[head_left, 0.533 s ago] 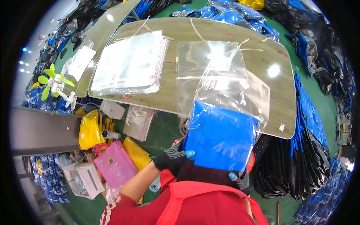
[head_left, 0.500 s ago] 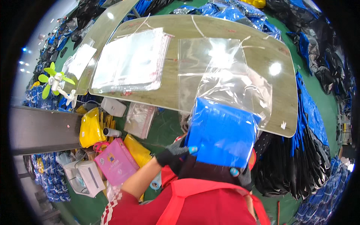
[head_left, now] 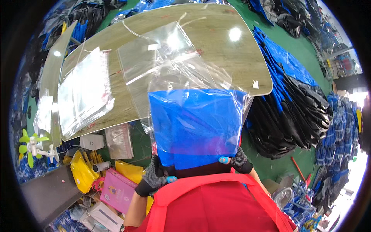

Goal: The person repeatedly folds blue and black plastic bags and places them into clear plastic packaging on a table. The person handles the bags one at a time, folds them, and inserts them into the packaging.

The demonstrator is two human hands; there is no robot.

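A folded blue sheet (head_left: 195,127) lies inside a clear plastic bag (head_left: 181,79), held upright close to my body. My left hand (head_left: 152,179), in a grey-and-black glove with blue-coloured thumb tip, grips its lower left corner. At the lower right corner my right hand (head_left: 239,161), gloved the same way, pinches the packet with its thumb in front. The fingers of both hands are partly hidden behind the packet. The bag's loose upper end spreads crumpled over the table (head_left: 228,50). Beneath it lies a flat clear bag (head_left: 133,58).
A stack of clear bags (head_left: 85,89) lies on the table's left. Below stand a pink box (head_left: 118,189), yellow packets (head_left: 83,170), a white container (head_left: 104,216) and a small green fan (head_left: 31,149). Black-and-blue sheeting (head_left: 290,120) hangs at the table's right edge.
My view has swung to the right, so the table and stack sit further left. The packet is more level and nearer, and my right hand shows more fully at its lower corner.
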